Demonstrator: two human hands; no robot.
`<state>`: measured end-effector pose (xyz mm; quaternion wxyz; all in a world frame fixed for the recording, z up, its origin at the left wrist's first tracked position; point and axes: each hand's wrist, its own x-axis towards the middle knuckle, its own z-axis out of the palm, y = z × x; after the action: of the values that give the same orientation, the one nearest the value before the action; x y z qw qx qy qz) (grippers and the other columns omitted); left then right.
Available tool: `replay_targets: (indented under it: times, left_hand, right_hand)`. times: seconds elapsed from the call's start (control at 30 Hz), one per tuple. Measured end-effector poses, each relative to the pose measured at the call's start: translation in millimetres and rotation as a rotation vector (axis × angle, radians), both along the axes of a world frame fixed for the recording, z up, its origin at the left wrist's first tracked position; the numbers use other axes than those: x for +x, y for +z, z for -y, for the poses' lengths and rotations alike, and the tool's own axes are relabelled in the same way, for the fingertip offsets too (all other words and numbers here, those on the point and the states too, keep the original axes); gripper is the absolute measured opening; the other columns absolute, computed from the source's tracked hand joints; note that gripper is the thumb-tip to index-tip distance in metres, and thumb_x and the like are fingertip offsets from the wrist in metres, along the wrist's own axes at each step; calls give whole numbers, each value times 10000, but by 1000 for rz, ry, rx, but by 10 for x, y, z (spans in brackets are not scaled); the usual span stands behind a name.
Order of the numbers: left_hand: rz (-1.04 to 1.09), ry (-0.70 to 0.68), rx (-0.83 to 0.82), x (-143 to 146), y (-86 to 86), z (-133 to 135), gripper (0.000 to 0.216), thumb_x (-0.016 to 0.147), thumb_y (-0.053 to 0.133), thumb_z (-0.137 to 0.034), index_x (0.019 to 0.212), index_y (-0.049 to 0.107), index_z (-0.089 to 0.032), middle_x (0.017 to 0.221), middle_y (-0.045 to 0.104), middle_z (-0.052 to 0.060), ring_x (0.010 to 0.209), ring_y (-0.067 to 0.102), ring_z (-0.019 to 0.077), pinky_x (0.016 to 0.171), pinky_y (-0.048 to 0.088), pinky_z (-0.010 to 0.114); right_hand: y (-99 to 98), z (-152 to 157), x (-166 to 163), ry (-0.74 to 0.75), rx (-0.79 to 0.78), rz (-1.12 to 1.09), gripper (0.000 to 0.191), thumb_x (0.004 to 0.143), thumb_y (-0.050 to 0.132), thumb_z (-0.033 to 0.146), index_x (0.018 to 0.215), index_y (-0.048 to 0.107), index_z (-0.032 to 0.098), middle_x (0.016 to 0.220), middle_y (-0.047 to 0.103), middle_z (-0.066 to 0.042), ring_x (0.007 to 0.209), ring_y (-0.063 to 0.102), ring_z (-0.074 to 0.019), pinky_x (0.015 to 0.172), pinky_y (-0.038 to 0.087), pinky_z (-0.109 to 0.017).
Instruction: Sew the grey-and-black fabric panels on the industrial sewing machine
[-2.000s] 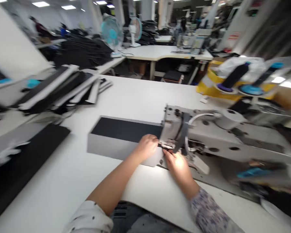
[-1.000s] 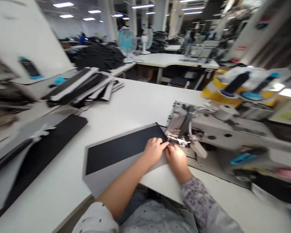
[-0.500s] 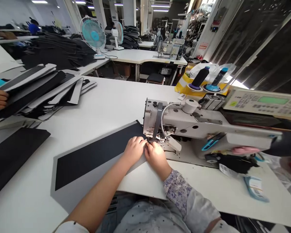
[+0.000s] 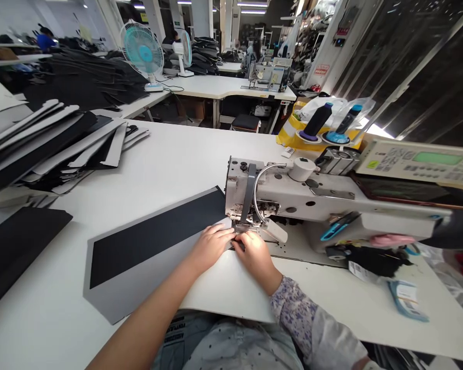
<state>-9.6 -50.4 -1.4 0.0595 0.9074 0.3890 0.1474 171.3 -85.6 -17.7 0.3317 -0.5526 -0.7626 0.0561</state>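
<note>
A long grey panel with a black centre strip (image 4: 139, 246) lies flat on the white table, its right end under the head of the sewing machine (image 4: 293, 198). My left hand (image 4: 210, 246) rests on the panel's grey edge just left of the needle, fingers stretched out and pressing down. My right hand (image 4: 254, 252) sits beside it in front of the presser foot, fingers curled at the panel's corner. The two hands nearly touch.
A stack of similar grey and black panels (image 4: 50, 144) lies at the far left, and a black sheet (image 4: 15, 246) at the near left. Thread cones (image 4: 318, 121) and a control panel (image 4: 420, 162) stand behind the machine. Fans (image 4: 141, 51) stand on tables behind.
The panel has swung from lying across the table to pointing diagonally at the needle. Both hands stayed at its right end by the presser foot. A hand at the far left stack is gone from view.
</note>
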Motion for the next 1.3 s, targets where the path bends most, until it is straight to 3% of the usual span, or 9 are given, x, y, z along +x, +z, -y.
replay_targets:
  times: [0.23,0.4,0.5,0.67,0.8,0.87,1.03,1.3]
  left_hand:
    - [84,-13,-4,18,45,-249,381,844,468,-49,1040,698,-280,1075,678,-4,1052,570,157,951,459,333]
    - [73,15,4,63,39,-451,271,831,498,-59,896,690,-239,909,668,15,955,575,175,878,465,337]
    - [73,35,23,84,8,-542,251,820,489,-45,785,659,-226,825,642,22,914,570,190,847,461,342]
    - [76,60,38,95,-48,-598,267,804,481,-24,742,648,-223,801,618,32,903,564,202,822,453,336]
    - [40,81,60,110,-51,-583,258,790,477,-26,697,629,-211,795,618,42,871,563,209,787,451,329]
    - [22,110,89,130,-38,-554,241,800,473,-45,728,636,-208,820,627,52,874,565,214,791,447,335]
    - [3,421,187,161,7,-418,176,851,521,-232,950,654,-174,965,629,112,913,555,268,804,436,389]
    - [-208,354,136,73,113,31,357,926,451,-268,1264,562,-301,1021,574,90,896,522,229,761,437,339]
  right_hand:
    - [-28,-129,47,8,-3,109,246,943,454,238,950,693,183,855,640,-69,743,601,-160,740,485,-287]
    - [-72,-154,-19,-80,-59,148,295,942,453,284,1121,666,187,872,651,-88,702,612,-169,637,488,-270]
    - [-75,-124,-17,-118,-44,85,289,940,454,289,1140,647,209,971,670,-94,797,628,-193,663,497,-279]
    - [41,-57,446,-213,11,-49,201,915,458,235,885,653,194,844,643,-72,810,585,-198,750,485,-316]
    - [70,-114,888,-342,78,68,257,901,440,224,1056,628,144,1007,623,-131,954,548,-263,847,453,-404]
    - [34,-163,977,-353,55,128,316,904,420,220,1145,601,127,1107,599,-154,1030,528,-280,891,431,-420]
    - [-51,-209,989,-368,-28,123,332,909,406,207,1122,641,109,1084,606,-144,984,535,-257,866,414,-384]
    - [-71,-199,996,-445,-63,131,355,845,461,133,1126,678,113,1067,658,-150,946,571,-255,883,419,-387]
